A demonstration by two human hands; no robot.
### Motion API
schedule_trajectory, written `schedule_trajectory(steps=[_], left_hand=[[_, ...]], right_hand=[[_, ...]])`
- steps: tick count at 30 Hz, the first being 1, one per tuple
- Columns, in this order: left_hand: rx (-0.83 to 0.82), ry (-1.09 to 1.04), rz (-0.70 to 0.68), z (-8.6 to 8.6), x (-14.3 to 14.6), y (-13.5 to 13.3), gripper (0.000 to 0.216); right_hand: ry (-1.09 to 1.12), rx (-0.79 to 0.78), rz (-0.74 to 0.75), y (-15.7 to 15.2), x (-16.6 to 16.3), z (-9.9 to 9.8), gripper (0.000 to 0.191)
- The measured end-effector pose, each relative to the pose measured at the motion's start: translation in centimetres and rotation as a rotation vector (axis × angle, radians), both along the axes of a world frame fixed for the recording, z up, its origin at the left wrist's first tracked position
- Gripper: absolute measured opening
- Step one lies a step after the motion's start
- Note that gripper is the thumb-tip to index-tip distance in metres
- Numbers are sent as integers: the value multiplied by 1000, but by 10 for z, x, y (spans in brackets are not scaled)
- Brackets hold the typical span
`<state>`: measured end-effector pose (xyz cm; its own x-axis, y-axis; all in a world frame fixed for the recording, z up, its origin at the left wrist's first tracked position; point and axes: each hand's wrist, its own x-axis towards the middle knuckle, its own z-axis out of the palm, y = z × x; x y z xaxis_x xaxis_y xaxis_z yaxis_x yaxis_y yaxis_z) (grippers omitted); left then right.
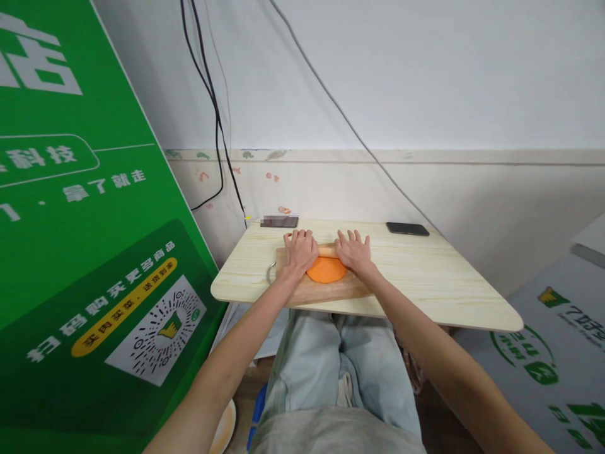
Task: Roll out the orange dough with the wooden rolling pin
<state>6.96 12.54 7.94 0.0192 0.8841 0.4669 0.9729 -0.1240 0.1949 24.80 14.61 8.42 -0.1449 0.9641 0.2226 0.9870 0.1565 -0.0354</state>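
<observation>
A flat, roughly round sheet of orange dough (327, 270) lies on a wooden board (326, 294) with a metal loop handle at its left. Across the far part of the dough runs a wooden rolling pin (327, 251). My left hand (301, 251) bears on the pin's left end, fingers bent over it. On the right end rests my right hand (354, 250), its palm over the wood and its fingers somewhat spread forward. Both hands cover the pin's ends.
The board sits on a pale wooden table (425, 277). Along its far edge lie a dark phone (408, 229) and another dark flat device (280, 221). Cables (215, 107) hang down the wall. A green printed panel (94, 208) stands left, a grey printed one (543, 321) right.
</observation>
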Motion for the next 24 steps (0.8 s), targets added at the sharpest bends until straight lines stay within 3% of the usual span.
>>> schedule_trajectory(steps=[6, 13, 16, 24], left_hand=[[27, -24, -12, 3, 2, -5, 36], [14, -6, -20, 2, 3, -3, 35], [26, -14, -29, 1, 3, -3, 35], [17, 4, -40, 2, 4, -4, 35]], right_hand=[[2, 90, -77, -32, -4, -9, 65], [29, -125, -87, 16, -5, 10, 63], [55, -166, -90, 21, -5, 12, 63], [0, 117, -94, -26, -7, -9, 61]])
